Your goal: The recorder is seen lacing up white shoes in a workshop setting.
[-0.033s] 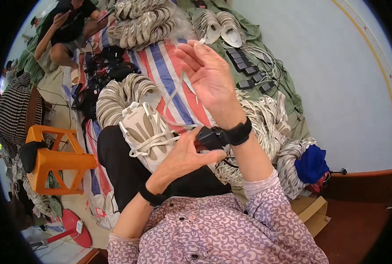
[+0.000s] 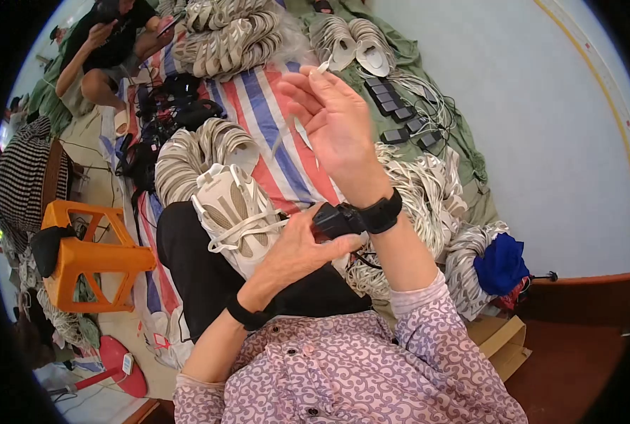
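Hands at work over a pale sneaker (image 2: 234, 215) resting on the lap: right hand (image 2: 336, 124) raised, fingers pinched shut on the tip of a white shoelace (image 2: 287, 134) pulled taut and upward; left hand (image 2: 297, 247) loosely curled, fingertips resting on the shoe's laced tongue, holding nothing else that shows. Seen from the head camera, above a striped tarp (image 2: 272, 120) heaped with more sneakers (image 2: 226, 39) and bundled laces (image 2: 428, 191), an orange stool (image 2: 89, 258) to the left. Likely risks: lace tip slipping from the pinch under tension, or the shoe sliding off the lap, being only lightly steadied. Another person (image 2: 106, 49) seated beyond the pile.
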Demonstrator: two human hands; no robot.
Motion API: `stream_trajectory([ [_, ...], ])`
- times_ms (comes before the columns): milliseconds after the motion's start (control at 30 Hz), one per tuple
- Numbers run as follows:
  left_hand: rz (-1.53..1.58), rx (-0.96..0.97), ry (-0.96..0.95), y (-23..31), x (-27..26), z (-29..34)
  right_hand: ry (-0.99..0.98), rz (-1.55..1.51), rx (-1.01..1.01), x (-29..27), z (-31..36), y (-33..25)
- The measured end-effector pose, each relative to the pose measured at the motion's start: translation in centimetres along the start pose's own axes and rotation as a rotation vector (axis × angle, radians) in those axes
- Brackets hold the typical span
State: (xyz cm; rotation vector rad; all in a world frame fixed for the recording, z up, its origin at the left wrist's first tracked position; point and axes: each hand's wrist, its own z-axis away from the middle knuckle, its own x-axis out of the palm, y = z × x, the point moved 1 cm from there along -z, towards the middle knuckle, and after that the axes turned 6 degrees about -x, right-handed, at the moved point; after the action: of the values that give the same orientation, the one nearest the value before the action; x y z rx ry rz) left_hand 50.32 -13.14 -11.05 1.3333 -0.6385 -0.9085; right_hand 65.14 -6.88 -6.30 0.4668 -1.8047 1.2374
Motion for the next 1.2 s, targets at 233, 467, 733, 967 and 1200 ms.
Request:
stream_trajectory([
  [233, 0.036, -0.152, 0.124, -0.1, 0.1, 0.4, -0.123, 0.958, -0.619, -0.9, -0.6, 1.8],
  [467, 0.216, -0.180, 0.102, -1.6, 0.9, 0.6, -0.280, 1.122, -0.635, 0.7, 0.7, 2.1],
  [733, 0.188, -0.149, 0.033, -1.7, -0.2, 0.0, 0.132, -0.062, 0.367, -2.2, 0.9, 2.5],
  [967, 0.175, -0.070, 0.074, -2.4, -1.8, 2.0, -0.016, 0.619, 0.032, -3.5, 1.5, 1.5],
  [1200, 0.274, -0.124, 0.244, -0.6, -7.6, 6.2, -0.381, 0.841, 0.292, -2.5, 6.1, -0.5],
])
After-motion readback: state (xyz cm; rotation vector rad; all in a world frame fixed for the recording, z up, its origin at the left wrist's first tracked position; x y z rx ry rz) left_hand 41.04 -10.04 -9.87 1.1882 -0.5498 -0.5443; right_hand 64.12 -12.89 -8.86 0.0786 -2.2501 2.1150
